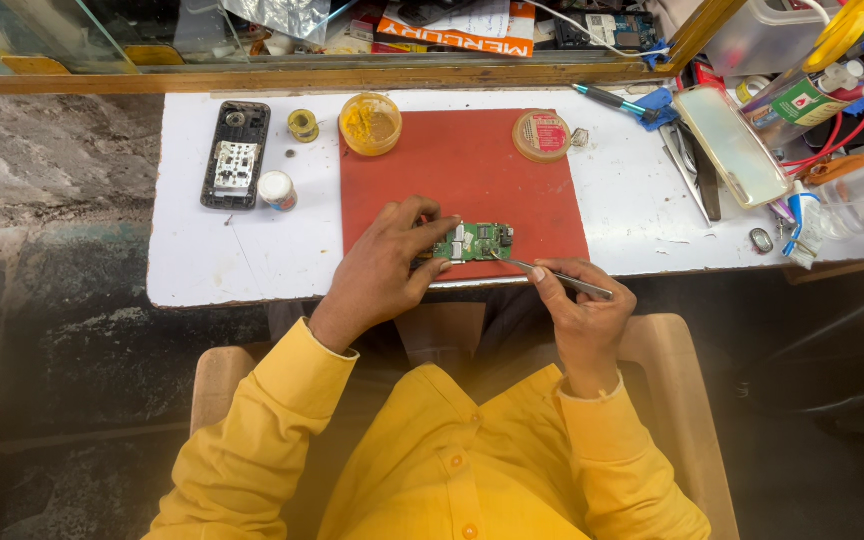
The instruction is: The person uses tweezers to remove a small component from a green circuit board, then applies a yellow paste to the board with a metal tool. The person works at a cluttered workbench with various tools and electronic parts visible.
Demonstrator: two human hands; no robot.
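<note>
- A small green circuit board [474, 241] is held flat on the red work mat [472, 165], close to the mat's near edge and to the front edge of the white table [192, 260].
- The left hand [384, 262] is curled around the board's left end, with the fingers bent over its upper edge and the thumb under its near side; the board is pinned and steadied by this hand rather than lifted.
- A pair of metal tweezers [552, 276] is gripped in the right hand [580, 300], pinched between thumb and forefinger, the other fingers folded in; the tips are aimed at the board's lower right corner and appear to touch it or lie just beside it.
- Whether anything is caught between the tweezer tips cannot be told; they are too fine to read.
- The step in hand is judged to be fine work with the tweezers on a part at the board's edge. It is best done with the board kept pressed flat so that it cannot pivot, the right wrist rested on the table edge, and the tips brought in at a shallow angle with light pressure only.
- A slip could be expected to scrape neighbouring parts, so the force is better kept small.
- Farther back, well apart from the hands, a yellow tub [370, 123] and a round pink tin [542, 135] stand at the mat's far corners; an opened phone body [236, 154] lies on the table to the left.
</note>
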